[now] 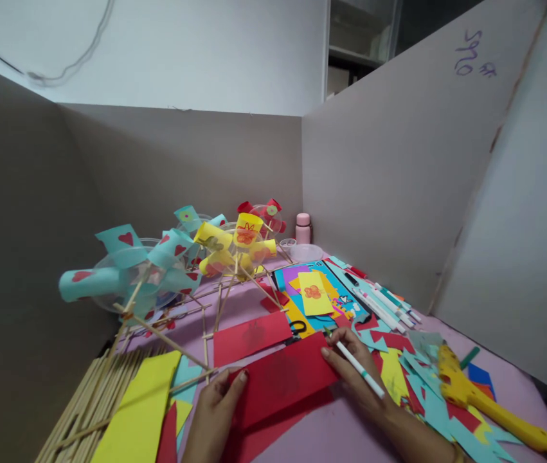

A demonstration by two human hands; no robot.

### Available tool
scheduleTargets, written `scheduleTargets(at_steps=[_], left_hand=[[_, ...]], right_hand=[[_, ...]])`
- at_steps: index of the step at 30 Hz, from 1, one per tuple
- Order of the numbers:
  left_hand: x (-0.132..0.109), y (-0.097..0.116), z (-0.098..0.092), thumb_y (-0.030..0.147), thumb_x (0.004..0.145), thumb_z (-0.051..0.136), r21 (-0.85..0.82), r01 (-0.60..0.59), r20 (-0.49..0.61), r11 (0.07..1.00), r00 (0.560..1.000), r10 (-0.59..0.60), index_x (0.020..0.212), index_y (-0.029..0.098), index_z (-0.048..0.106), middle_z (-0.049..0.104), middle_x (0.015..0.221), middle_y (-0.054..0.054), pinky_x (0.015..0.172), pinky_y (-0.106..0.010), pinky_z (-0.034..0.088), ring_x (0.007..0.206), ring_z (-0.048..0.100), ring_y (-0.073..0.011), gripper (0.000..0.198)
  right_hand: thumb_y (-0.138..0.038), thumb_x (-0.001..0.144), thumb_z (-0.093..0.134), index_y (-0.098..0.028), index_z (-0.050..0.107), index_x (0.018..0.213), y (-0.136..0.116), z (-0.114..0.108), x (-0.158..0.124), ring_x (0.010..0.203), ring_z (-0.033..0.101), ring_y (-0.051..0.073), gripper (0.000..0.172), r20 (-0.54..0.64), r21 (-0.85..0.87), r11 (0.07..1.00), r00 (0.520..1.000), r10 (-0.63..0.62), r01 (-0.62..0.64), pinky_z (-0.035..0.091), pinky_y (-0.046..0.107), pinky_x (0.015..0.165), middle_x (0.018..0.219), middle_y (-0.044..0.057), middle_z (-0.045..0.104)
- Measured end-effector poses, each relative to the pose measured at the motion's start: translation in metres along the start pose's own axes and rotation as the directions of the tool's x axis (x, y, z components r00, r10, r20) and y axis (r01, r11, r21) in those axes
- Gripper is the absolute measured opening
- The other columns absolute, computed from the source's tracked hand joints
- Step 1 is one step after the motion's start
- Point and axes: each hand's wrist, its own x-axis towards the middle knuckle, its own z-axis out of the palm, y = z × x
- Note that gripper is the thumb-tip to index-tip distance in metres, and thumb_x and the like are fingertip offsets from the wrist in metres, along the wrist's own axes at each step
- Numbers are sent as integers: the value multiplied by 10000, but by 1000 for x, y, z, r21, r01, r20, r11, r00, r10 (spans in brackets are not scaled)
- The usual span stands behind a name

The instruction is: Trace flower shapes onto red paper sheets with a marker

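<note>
A red paper sheet (285, 379) with a dark, blurred drawing in its middle is held up over the table. My left hand (218, 415) pinches its left edge between thumb and fingers. At the upper right corner, my right hand (355, 370) grips the paper and also a white marker pen (360, 368) with a green band, slanting down to the right. Under the sheet lies more red paper (277, 434). Just beyond it, a red strip (254, 337) with a dark flower drawing lies flat, close to scissors (297, 328) partly hidden by the held sheet.
Blue (133, 270) and yellow (237, 241) paper pinwheels stand on stick frames at left. Bamboo sticks (94, 386) and yellow paper (138, 408) lie front left. Paper scraps (430, 392), a yellow glue gun (485, 402) and markers (384, 305) lie right. A pink bottle (303, 229) stands behind.
</note>
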Motion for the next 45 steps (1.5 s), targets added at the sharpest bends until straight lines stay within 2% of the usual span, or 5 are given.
scheduleTargets(at_steps=[6,11,20,36,45], left_hand=[[-7,6,3,598,766,558,-102,68,-152,992,985,-83,713,212,645,679,714,-11,672,-305,510,720,627,-234,400],[-9,13,3,616,686,598,-114,105,-205,988,971,-127,565,262,596,639,618,7,629,-339,516,684,605,-255,374],[-13,14,6,588,705,560,-124,184,-329,975,919,-216,637,238,598,671,757,-22,738,-344,504,881,608,-286,358],[-12,-1,9,623,737,548,-146,178,-354,973,909,-219,784,213,614,679,962,-50,941,-358,406,1070,553,-289,418],[-10,-5,14,614,733,578,-168,120,-255,979,954,-160,673,220,545,589,671,23,656,-261,466,667,562,-190,400]], right_hand=[[-343,727,684,-225,472,741,-3,2,-4,539,416,129,243,-36,-6,1000,999,-1,1,329,230,500,623,-56,446],[-314,709,684,-248,504,723,-6,2,-7,540,467,172,193,-69,-77,997,997,-14,8,355,277,488,588,-43,473],[-332,714,641,-284,534,650,-1,6,-13,517,520,213,133,-48,-124,991,998,-50,44,421,338,488,573,-9,536],[-361,740,630,-236,511,682,6,7,-10,567,501,171,182,-71,-150,988,997,-40,29,419,267,511,630,-17,534],[-375,741,623,-257,517,680,8,2,-13,506,480,187,170,-63,-111,994,998,-8,1,406,306,452,587,-14,510]])
